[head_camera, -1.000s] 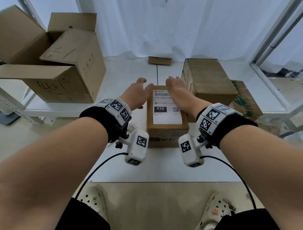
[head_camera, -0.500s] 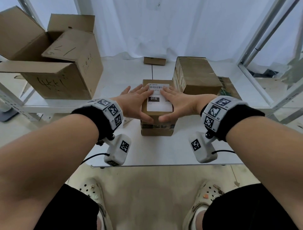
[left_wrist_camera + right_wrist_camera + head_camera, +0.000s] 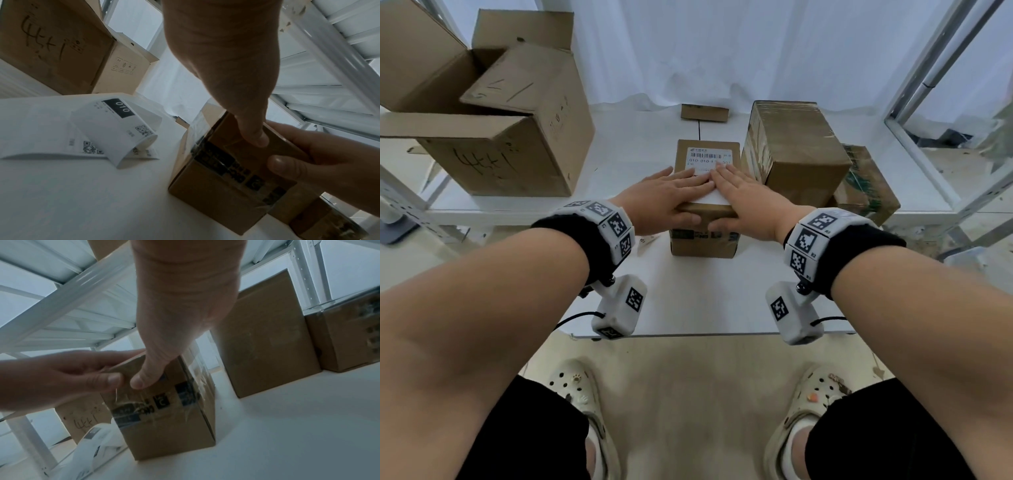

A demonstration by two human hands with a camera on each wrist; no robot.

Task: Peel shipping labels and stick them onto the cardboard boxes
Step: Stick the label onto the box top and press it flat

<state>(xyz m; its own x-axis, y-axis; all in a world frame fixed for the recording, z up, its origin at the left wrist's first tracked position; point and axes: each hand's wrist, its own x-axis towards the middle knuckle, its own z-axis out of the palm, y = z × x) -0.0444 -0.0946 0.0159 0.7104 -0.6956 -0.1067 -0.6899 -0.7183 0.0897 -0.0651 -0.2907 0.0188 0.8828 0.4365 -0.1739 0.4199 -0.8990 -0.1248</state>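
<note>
Both hands lie flat on top of the small cardboard box (image 3: pixel 705 240), which stands on the white desk (image 3: pixel 688 301) near the middle, a little toward its front edge. The left hand (image 3: pixel 664 198) has its fingers stretched out and pressed on the white shipping label (image 3: pixel 709 161), while its thumb hangs down over the front face of the box; in the left wrist view the thumb tip touches this face just above the printed tape band. The right hand (image 3: pixel 743 202) is in the same pose from the other side, fingers straight on the label, thumb pressing on the front face. The fingertips of both hands nearly meet over the middle of the label, so its lower half is covered and only the barcode and the number line at the far end can be read. Neither hand is closed around anything; the fingers are extended and press down. Just to the right of the small box stands a taller taped box (image 3: pixel 791 154), close enough that the right hand is beside its front corner. Behind it, at the right edge of the desk, there is a box with green print (image 3: pixel 866 185). A large open box with handwriting (image 3: pixel 493 144) stands at the left back corner. A small flat carton (image 3: pixel 704 113) lies at the back edge. On the desk left of the small box lie loose label strips (image 3: pixel 115 134), one curled, with the number 010 on it
</note>
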